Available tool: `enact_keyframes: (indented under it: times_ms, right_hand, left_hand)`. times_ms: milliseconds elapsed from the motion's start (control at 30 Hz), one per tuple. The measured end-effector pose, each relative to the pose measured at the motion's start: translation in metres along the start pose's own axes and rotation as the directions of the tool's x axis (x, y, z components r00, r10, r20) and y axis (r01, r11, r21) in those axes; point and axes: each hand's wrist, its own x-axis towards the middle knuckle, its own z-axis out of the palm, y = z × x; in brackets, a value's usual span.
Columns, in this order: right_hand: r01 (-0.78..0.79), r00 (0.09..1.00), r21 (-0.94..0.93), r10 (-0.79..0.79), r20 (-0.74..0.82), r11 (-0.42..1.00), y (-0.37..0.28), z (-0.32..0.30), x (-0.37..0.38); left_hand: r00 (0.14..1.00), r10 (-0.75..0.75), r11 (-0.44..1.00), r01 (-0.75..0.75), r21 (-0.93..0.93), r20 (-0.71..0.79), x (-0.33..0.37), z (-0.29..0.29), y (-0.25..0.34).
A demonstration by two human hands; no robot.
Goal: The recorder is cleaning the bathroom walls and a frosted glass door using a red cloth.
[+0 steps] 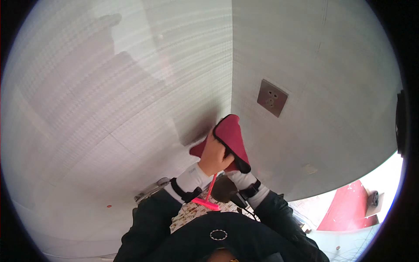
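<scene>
Nearest you: dark jacket sleeves [152,218], pale cuffs [194,178], a black strap [185,192] at each wrist.

Your left hand [213,156] sits at the maroon cloth [232,136], its fingers curled and gripping the folded fabric. Your right hand is hidden behind that cloth; you cannot tell from here whether its fingers are closed. The cloth itself stands bunched in front of the wall corner, its black-edged flap leaning to the right, another fold poking out left. Contact with the wall: unclear.

Handling, by judgement: gather the loose flap into your palm so the border doesn't trail; spread the fabric flat under the fingers for even pressure; keep both wrists close together, since the corner narrows.

Below your wrists: a dark round object [224,189], kind unclear, and a pink-handled tool [207,203] over the patterned floor [185,217]. Elbows kept high probably avoid both.

Beyond the cloth: left wall [131,113] and right wall [331,96] meet at a vertical edge. Open room runs up and left along bare wall; on the right, mind the brown power socket [272,98].

Farthest, lower right: past the right wall's edge, a red mat [345,207].
</scene>
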Motion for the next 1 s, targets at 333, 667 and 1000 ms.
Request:
enact_keyframes:
  times_ms: [333, 667, 1000]
  right_hand:
    - [0.783, 0.584, -0.598, -0.128, 0.801, -0.172, 0.066, 0.201, 0.123]
    - [0.33, 0.627, -0.852, -0.581, 0.519, -0.406, 0.055, 0.012, 0.161]
    - [0.404, 0.775, -0.69, -0.626, -0.092, 0.601, 0.025, 0.053, 0.155]
  left_hand:
    - [0.917, 0.2, 0.619, 0.154, 0.77, -0.344, -0.09, -0.161, 0.012]
    - [0.838, 0.096, 0.112, 0.527, 0.842, -0.537, -0.139, -0.232, -0.006]
    - [0.847, 0.139, -0.013, 0.52, 0.854, -0.514, -0.141, -0.233, -0.014]
